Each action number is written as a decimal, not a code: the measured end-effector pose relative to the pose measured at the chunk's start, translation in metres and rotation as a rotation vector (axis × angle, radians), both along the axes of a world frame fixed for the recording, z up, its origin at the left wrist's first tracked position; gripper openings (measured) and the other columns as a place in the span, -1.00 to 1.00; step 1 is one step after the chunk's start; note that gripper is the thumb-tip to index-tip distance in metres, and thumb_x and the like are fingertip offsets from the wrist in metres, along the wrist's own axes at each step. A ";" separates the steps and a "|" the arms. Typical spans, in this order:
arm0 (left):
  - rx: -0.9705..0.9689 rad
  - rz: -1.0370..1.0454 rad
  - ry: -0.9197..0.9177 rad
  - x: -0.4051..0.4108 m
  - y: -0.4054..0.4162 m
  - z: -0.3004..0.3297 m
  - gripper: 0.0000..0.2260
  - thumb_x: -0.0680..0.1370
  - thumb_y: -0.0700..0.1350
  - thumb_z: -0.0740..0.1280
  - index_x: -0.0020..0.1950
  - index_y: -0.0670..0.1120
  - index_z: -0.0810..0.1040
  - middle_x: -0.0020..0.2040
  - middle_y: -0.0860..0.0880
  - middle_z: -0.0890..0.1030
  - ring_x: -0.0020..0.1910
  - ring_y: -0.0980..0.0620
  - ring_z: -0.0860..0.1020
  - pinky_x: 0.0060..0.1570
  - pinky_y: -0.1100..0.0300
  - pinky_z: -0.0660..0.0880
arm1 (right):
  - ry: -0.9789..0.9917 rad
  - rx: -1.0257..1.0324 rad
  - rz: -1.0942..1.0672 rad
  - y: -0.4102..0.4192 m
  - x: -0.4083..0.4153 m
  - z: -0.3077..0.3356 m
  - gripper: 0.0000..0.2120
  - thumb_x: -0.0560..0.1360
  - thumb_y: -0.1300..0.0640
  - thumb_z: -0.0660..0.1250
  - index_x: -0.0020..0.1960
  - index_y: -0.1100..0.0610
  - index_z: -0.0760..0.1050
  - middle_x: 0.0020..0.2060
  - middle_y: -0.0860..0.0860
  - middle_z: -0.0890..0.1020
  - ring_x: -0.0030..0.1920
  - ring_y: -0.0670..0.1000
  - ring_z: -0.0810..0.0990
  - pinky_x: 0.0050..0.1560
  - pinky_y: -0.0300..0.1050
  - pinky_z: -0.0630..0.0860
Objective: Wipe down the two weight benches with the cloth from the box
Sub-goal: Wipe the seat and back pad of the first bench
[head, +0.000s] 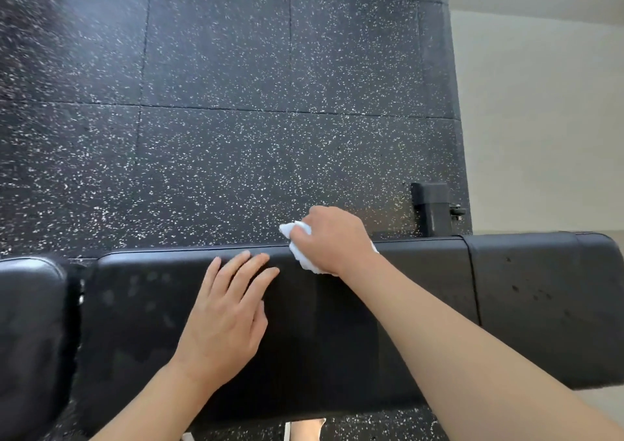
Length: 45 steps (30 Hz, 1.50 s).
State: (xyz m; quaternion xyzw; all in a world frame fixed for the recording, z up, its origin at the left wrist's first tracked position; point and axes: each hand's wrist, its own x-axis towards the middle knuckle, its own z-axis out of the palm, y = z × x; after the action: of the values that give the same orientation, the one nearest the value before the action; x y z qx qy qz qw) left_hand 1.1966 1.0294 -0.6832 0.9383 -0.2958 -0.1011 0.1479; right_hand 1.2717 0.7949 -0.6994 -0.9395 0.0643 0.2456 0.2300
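Note:
A black padded weight bench [422, 292] runs left to right across the lower half of the view, with a separate seat pad [30, 322] at its left end. My right hand [332, 238] is shut on a crumpled white cloth [304, 253] and presses it against the far edge of the long pad. My left hand [226, 319] lies flat and open on the pad, fingers spread, just left of the cloth. Only this one bench is in view, and the box is out of sight.
Black rubber floor tiles with white flecks [219, 103] stretch beyond the bench. A black metal bench foot [434, 207] stands on the floor at the right. Pale smooth flooring [547, 103] borders the rubber on the right.

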 end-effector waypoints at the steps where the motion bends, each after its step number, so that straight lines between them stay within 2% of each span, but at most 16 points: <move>1: 0.024 -0.011 0.002 -0.001 0.017 0.001 -0.54 0.60 -0.09 0.19 0.51 -0.07 0.48 0.56 -0.06 0.41 0.57 -0.14 0.37 0.57 -0.28 0.23 | -0.017 0.004 -0.001 0.016 0.003 -0.001 -0.60 0.55 -0.16 0.12 -0.35 0.04 0.39 -0.31 -0.06 0.50 -0.18 0.11 0.55 -0.18 0.00 0.43; 8: 0.044 -0.002 0.023 -0.005 0.123 0.000 -0.51 0.64 -0.03 0.21 0.58 -0.03 0.44 0.64 -0.06 0.34 0.64 -0.09 0.29 0.56 -0.27 0.27 | -0.108 0.013 0.003 0.145 0.024 -0.003 -0.62 0.52 -0.13 0.00 -0.35 0.04 0.33 -0.33 -0.08 0.38 -0.15 0.11 0.42 -0.18 0.00 0.33; 12: 0.036 -0.001 0.025 0.005 0.169 0.001 -0.52 0.63 -0.04 0.22 0.58 0.02 0.44 0.63 -0.04 0.35 0.63 -0.08 0.29 0.55 -0.30 0.26 | -0.175 -0.005 0.011 0.220 0.037 -0.004 -0.55 0.55 -0.13 0.00 -0.32 0.09 0.45 -0.32 -0.05 0.41 -0.17 0.11 0.43 -0.20 0.00 0.35; 16: 0.013 0.055 0.049 0.016 0.224 0.005 -0.51 0.61 -0.10 0.27 0.57 0.02 0.45 0.60 -0.06 0.38 0.55 -0.17 0.37 0.52 -0.27 0.30 | -0.284 -0.084 0.044 0.281 0.044 -0.002 -0.56 0.60 -0.09 0.13 -0.28 0.11 0.58 -0.30 -0.03 0.46 -0.21 0.09 0.39 -0.25 -0.01 0.39; 19: -0.024 0.039 0.071 0.019 0.259 0.009 -0.54 0.60 -0.18 0.29 0.52 -0.11 0.50 0.51 -0.12 0.45 0.46 -0.19 0.45 0.52 -0.15 0.35 | -0.411 -0.148 0.103 0.325 0.042 0.005 -0.65 0.54 -0.01 0.30 -0.35 0.14 0.57 -0.34 0.03 0.51 -0.25 0.11 0.41 -0.29 -0.02 0.37; 22: -0.055 0.014 0.054 0.022 0.280 0.016 -0.55 0.55 -0.20 0.31 0.46 -0.12 0.55 0.44 -0.09 0.51 0.40 -0.15 0.50 0.47 -0.17 0.40 | -0.446 -0.160 0.155 0.349 0.038 0.007 -0.68 0.49 0.01 0.39 -0.38 0.14 0.55 -0.34 0.03 0.52 -0.24 0.14 0.46 -0.29 0.01 0.39; 29: -0.097 0.045 0.073 0.020 0.287 0.034 -0.62 0.57 -0.17 0.26 0.38 -0.09 0.60 0.38 -0.07 0.55 0.37 -0.14 0.52 0.40 -0.22 0.45 | -0.657 -0.116 0.059 0.344 0.022 0.007 -0.72 0.51 0.07 0.38 -0.32 0.17 0.50 -0.29 0.09 0.51 -0.25 0.16 0.44 -0.32 0.07 0.42; 33: -0.118 -0.007 0.084 0.013 0.275 0.039 -0.65 0.58 -0.18 0.27 0.35 -0.12 0.62 0.35 -0.11 0.57 0.35 -0.16 0.53 0.39 -0.19 0.46 | -0.718 -0.121 0.025 0.308 -0.018 0.002 -0.86 0.52 0.09 0.39 -0.04 0.18 0.58 -0.14 0.11 0.52 -0.18 0.15 0.44 -0.18 0.08 0.44; 38: -0.102 -0.107 0.067 -0.004 0.241 0.041 -0.65 0.52 -0.27 0.43 0.31 -0.15 0.64 0.33 -0.14 0.59 0.31 -0.20 0.57 0.37 -0.16 0.49 | -0.751 -0.238 -0.102 0.239 -0.088 0.003 -0.79 0.54 0.06 0.32 0.14 0.11 0.46 -0.12 0.11 0.50 -0.17 0.19 0.48 -0.19 0.10 0.50; 41: -0.112 -0.152 0.075 -0.023 0.211 0.044 -0.65 0.51 -0.30 0.44 0.29 -0.16 0.65 0.31 -0.13 0.60 0.31 -0.19 0.56 0.39 -0.13 0.49 | -0.715 -0.281 -0.147 0.210 -0.147 0.002 -0.66 0.56 0.05 0.30 0.32 0.07 0.50 -0.11 0.06 0.49 -0.16 0.14 0.46 -0.18 0.07 0.49; 45: -0.134 -0.219 0.086 -0.050 0.166 0.049 -0.65 0.50 -0.33 0.44 0.28 -0.17 0.66 0.29 -0.13 0.60 0.29 -0.18 0.57 0.37 -0.12 0.50 | -0.691 -0.280 -0.204 0.191 -0.217 0.000 -0.61 0.56 0.08 0.32 0.38 0.07 0.54 -0.12 0.01 0.48 -0.18 0.08 0.43 -0.19 0.02 0.47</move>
State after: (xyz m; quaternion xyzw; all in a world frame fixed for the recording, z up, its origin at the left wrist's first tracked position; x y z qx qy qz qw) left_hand 1.1470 1.1950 -0.6339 0.8831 -0.3961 -0.1366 0.2110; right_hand 1.0546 0.9861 -0.6999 -0.9780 0.1090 -0.1207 0.1306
